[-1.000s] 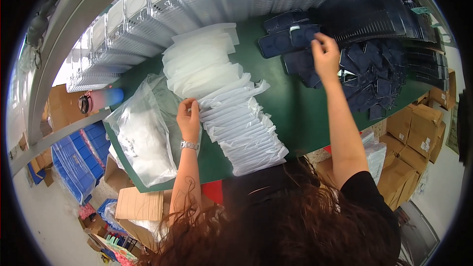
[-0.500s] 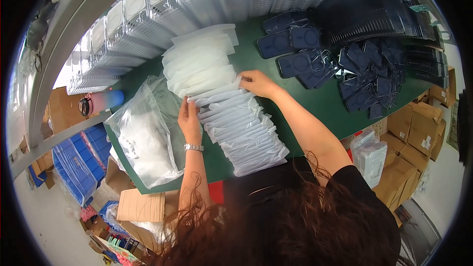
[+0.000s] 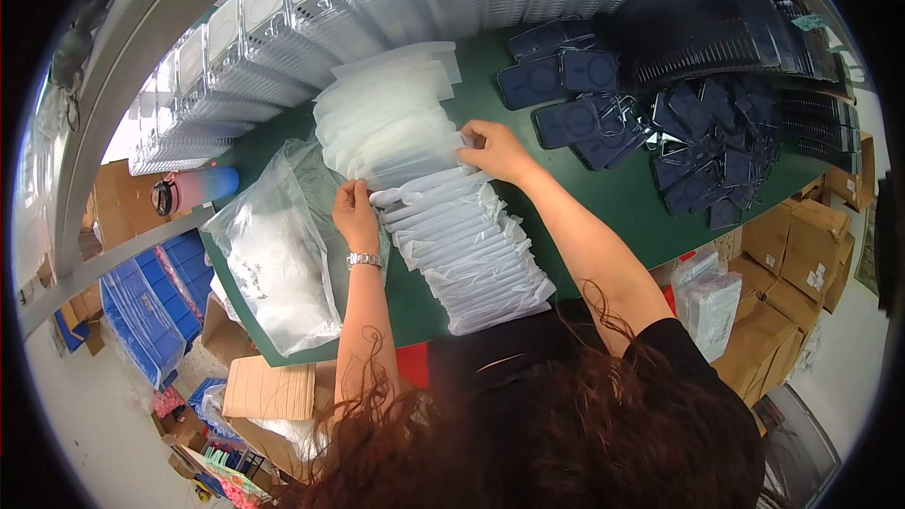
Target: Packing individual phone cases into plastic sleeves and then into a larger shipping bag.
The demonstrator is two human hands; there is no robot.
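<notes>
A flat translucent plastic sleeve [image 3: 412, 166] stretches between my two hands. My left hand [image 3: 355, 212], a metal watch on its wrist, pinches the sleeve's left edge. At the other edge my right hand [image 3: 497, 152] is closed with thumb and fingertips on the sleeve. Beyond them lies an overlapping fan of milky translucent sleeves [image 3: 382, 118]. Nearer to me, a long row of overlapping, puckered sleeves [image 3: 471, 250] runs toward my body. What these sleeves hold, if anything, cannot be made out.
A large clear bag with white contents [image 3: 273, 264] lies left on the green table [image 3: 481, 66]. Stacked clear phone cases [image 3: 316, 0] line the back. Dark blue phone cases [image 3: 566, 123] are heaped at right. A pink-blue bottle [image 3: 203, 188] is at the left edge.
My left hand has shifted slightly left and up, and my right hand a little up. The sleeve between them now shows flat and spread, above the puckered row.
</notes>
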